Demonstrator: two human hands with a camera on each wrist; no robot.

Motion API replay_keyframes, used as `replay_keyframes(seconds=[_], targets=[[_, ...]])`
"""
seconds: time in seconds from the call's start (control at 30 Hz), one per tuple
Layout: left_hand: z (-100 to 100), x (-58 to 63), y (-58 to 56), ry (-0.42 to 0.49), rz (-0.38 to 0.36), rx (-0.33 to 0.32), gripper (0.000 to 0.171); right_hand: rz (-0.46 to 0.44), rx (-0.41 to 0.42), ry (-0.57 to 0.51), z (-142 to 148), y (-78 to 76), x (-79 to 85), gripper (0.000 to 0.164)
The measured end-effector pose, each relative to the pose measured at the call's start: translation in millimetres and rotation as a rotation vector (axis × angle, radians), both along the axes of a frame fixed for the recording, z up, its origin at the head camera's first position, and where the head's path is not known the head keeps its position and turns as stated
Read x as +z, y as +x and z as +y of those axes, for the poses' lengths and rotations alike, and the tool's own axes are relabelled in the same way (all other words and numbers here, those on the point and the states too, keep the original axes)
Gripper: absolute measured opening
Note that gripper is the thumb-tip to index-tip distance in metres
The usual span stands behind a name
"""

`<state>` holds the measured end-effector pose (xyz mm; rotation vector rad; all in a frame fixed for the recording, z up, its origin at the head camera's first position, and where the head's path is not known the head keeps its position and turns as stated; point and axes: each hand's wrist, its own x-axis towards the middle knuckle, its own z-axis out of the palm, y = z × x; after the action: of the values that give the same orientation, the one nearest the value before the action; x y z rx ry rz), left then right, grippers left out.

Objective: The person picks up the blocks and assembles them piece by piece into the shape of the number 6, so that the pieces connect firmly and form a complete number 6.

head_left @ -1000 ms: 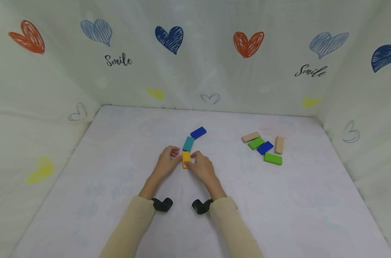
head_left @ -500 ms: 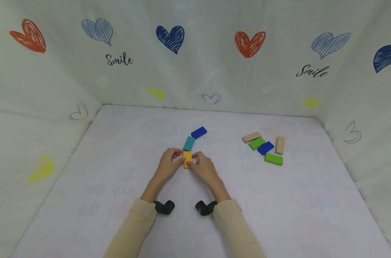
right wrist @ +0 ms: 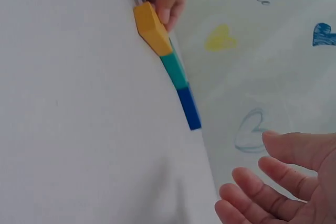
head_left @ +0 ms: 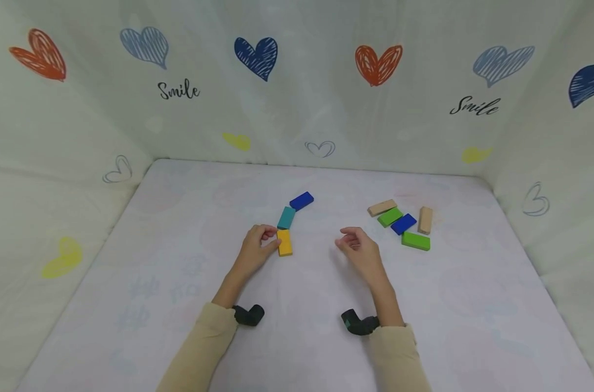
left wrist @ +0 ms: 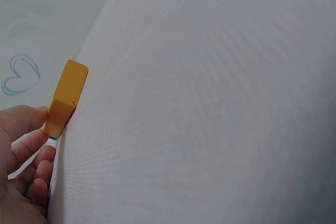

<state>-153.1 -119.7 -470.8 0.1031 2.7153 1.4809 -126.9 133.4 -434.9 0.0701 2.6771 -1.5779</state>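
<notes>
A yellow wooden block (head_left: 285, 243) lies flat on the white tabletop, its far end by the teal block (head_left: 286, 218). Beyond the teal one, a dark blue block (head_left: 301, 201) continues the bent row. My left hand (head_left: 256, 247) rests its thumb and index fingertips against the yellow block's left side; the left wrist view shows this contact with the yellow block (left wrist: 67, 93) up close. Well right of the row, my right hand (head_left: 361, 251) hovers over the table with fingers loosely bent, holding nothing. In the right wrist view its fingers (right wrist: 296, 150) are spread apart.
At the right lies a loose group: a green block (head_left: 415, 241), another blue block (head_left: 403, 224), a second green block (head_left: 390, 218) and two plain wood blocks, one slanted (head_left: 382, 207) and one lengthwise (head_left: 425, 220). A heart-printed cloth (head_left: 316, 109) rises behind the table.
My right hand has let go of the yellow block and moved right, toward the loose group. My left hand stays at the yellow block, and the row keeps its shape.
</notes>
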Motion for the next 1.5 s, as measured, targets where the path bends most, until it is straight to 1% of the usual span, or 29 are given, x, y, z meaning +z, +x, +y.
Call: replay_keyframes(seconds=[0.3,0.5,0.6,0.67,0.73,0.87,1.13,1.27,1.5], targets=[[-1,-1.9,-2.2,-0.023,-0.028,0.008,0.032,-0.049,-0.133,0.013,53,6.2,2.7,0.041],[0,-2.6,-2.8,-0.025,-0.025,0.011,0.031,-0.108,-0.265,0.078,83,7.2,1.3,0.046],[1,-2.5,-2.9,-0.025,-0.029,0.011,0.032,-0.080,-0.325,0.106,97,7.1,-3.7,0.043],[1,-2.8,-3.1,-0.023,-0.035,0.012,0.032,-0.049,-0.349,0.123,106,7.5,-8.6,0.042],[1,-3.1,-3.1,-0.027,-0.029,0.009,0.032,-0.022,-0.358,0.143,113,8.1,-13.6,0.041],[0,-3.8,-3.1,-0.021,-0.022,0.013,0.032,-0.022,-0.350,0.183,124,8.9,-21.9,0.046],[0,-2.4,-2.9,-0.015,-0.021,0.017,0.032,-0.037,-0.359,0.211,130,8.3,-32.0,0.049],[1,-2.3,-3.4,-0.011,-0.017,0.011,0.032,-0.037,-0.371,0.209,130,8.5,-33.3,0.048],[-1,-3.9,-3.4,-0.019,-0.013,0.014,0.031,-0.026,-0.398,0.218,129,9.7,-30.0,0.042]])
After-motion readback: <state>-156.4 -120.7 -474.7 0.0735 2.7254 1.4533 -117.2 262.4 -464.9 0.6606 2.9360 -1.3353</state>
